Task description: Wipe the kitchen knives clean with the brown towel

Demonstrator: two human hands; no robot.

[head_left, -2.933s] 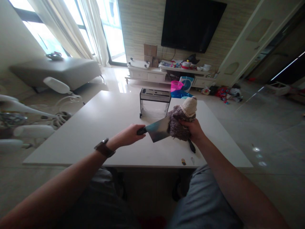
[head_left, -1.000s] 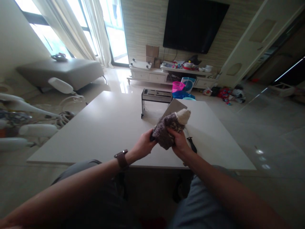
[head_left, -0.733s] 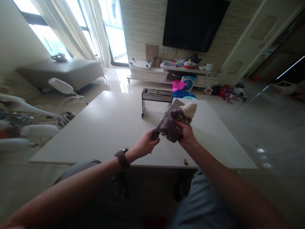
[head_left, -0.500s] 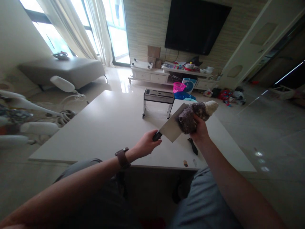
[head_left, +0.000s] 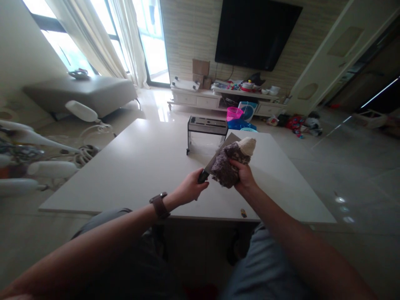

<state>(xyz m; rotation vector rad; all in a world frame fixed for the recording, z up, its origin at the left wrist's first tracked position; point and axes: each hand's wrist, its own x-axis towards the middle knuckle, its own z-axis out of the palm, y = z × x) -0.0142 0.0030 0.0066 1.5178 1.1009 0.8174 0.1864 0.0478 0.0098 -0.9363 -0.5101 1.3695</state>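
My left hand (head_left: 190, 186), with a watch (head_left: 160, 205) on its wrist, is closed round the black handle of a cleaver (head_left: 213, 161). The wide metal blade points up and away to the right above the white table (head_left: 131, 166). In my right hand (head_left: 244, 176) is a bunched fluffy cloth (head_left: 225, 168), purple-grey with a cream end. The cloth lies against the blade and covers most of its near side. Just beyond the blade stands a knife rack (head_left: 208, 125) with a slotted dark top and clear sides.
A small yellow-and-dark item (head_left: 243, 213) lies by the table's near edge. Past the far edge are a pink basket (head_left: 234, 113) and blue tubs (head_left: 240, 124). White jointed parts (head_left: 51, 167) stand at the left. A low cabinet (head_left: 196, 100) runs along the wall.
My right hand has moved the cloth left and slightly down along the blade towards the handle. The blade has turned more edge-on. The black object on the table is now hidden by my right arm.
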